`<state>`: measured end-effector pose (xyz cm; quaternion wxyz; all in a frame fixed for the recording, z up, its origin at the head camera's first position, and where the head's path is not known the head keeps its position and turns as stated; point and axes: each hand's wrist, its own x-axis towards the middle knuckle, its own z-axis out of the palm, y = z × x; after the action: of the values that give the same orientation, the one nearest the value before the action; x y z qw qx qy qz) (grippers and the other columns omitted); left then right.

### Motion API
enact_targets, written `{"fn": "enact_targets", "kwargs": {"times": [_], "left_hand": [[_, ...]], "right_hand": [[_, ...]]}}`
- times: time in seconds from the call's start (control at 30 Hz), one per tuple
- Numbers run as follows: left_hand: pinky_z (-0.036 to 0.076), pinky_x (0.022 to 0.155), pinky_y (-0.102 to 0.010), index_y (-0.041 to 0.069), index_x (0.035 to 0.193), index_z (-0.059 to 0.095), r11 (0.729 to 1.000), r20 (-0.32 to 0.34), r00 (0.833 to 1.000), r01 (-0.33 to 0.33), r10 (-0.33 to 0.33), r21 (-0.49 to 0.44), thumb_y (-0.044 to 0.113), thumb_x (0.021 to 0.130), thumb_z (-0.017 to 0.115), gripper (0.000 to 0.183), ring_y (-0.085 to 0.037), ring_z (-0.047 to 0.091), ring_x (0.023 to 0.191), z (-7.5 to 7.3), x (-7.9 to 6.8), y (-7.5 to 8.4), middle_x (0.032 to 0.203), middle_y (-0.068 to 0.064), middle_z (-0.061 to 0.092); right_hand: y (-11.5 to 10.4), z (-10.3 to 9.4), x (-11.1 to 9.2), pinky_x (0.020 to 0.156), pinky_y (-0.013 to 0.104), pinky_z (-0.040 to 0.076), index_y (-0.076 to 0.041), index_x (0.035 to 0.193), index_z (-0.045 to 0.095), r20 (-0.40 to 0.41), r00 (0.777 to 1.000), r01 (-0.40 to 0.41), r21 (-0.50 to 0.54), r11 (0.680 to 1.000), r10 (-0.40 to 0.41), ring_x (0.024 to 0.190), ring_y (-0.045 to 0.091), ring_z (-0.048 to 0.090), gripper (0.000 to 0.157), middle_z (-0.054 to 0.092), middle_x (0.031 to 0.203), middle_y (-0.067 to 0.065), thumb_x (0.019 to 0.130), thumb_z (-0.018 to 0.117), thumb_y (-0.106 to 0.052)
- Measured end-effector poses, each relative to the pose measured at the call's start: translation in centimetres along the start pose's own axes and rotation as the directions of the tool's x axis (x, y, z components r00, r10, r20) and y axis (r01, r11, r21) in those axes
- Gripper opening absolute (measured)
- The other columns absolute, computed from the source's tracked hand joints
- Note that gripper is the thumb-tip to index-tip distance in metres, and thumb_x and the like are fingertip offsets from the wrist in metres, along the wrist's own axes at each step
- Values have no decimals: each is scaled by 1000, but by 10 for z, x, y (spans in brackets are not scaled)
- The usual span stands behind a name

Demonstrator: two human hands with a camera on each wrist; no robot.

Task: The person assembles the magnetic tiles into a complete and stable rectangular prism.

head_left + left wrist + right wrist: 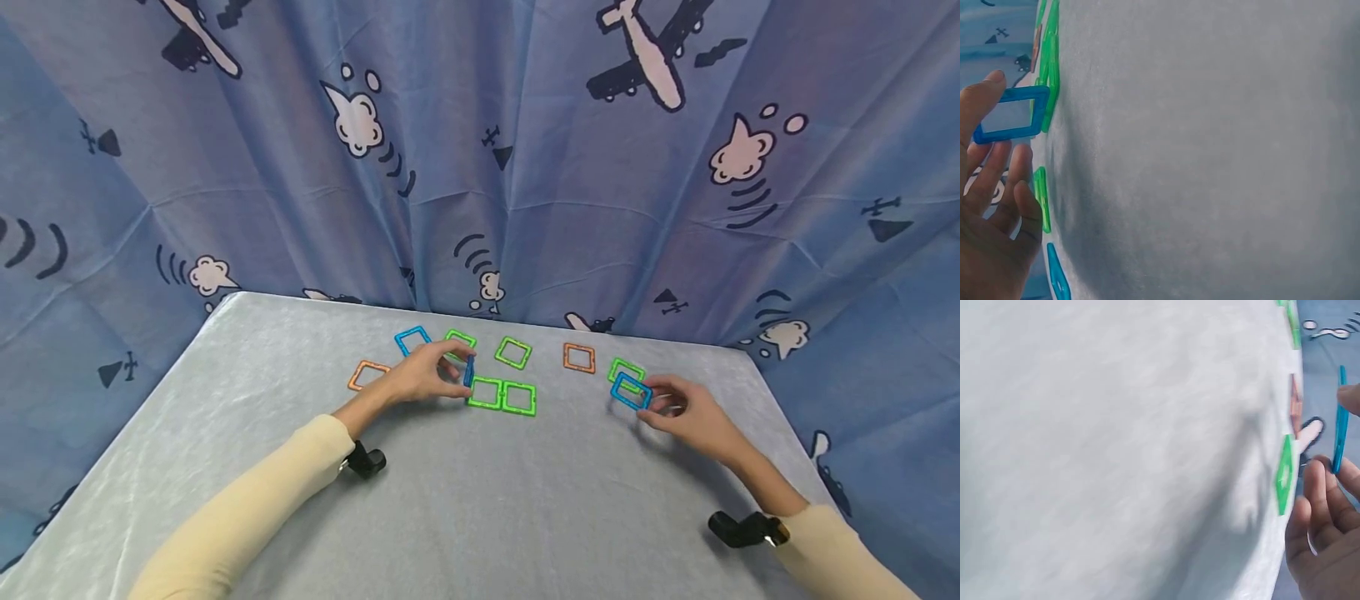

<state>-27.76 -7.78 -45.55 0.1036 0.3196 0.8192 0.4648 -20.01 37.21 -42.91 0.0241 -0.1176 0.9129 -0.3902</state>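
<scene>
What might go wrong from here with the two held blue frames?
1. The left hand holds a blue plastic square frame upright close beside two adjoining green square frames; a bump might shift them.
2. The right hand pinches another blue plastic square frame, raised near a single green square frame; lowered there, it might catch.

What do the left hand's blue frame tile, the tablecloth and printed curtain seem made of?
Blue frame tile: likely plastic, smooth, with even bars and soft sheen. Tablecloth: perhaps felted fabric, matte and mottled. Printed curtain: likely matte fabric, with soft folds.
</scene>
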Motion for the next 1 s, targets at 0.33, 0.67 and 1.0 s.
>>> {"fn": "enact_targets", "kwargs": {"times": [0.33,0.67,1.0], "left_hand": [[53,84,-35,2,138,59,1000,-5,1000,-7,7,2,15,83,87,63,-19,67,96,1,0,0,130,-11,63],[53,85,-35,1,137,58,1000,-3,1000,3,-3,15,15,84,87,62,-20,68,97,2,0,2,128,-12,63],[53,84,-35,1,137,58,1000,-1,1000,-4,4,28,16,84,87,62,-20,67,96,1,1,3,128,-12,63]], "right_hand": [[-10,8,18,72,30,57,10,139,50,44,999,6,255,967,-18,92,17,70,57,61,116,31,90,78,-4],[-22,26,34,71,28,55,8,139,50,90,995,12,337,942,-45,84,24,71,58,62,106,30,88,78,1],[-31,38,46,69,27,53,7,141,49,87,993,45,351,935,-81,81,23,69,63,62,104,29,85,80,4]]}}
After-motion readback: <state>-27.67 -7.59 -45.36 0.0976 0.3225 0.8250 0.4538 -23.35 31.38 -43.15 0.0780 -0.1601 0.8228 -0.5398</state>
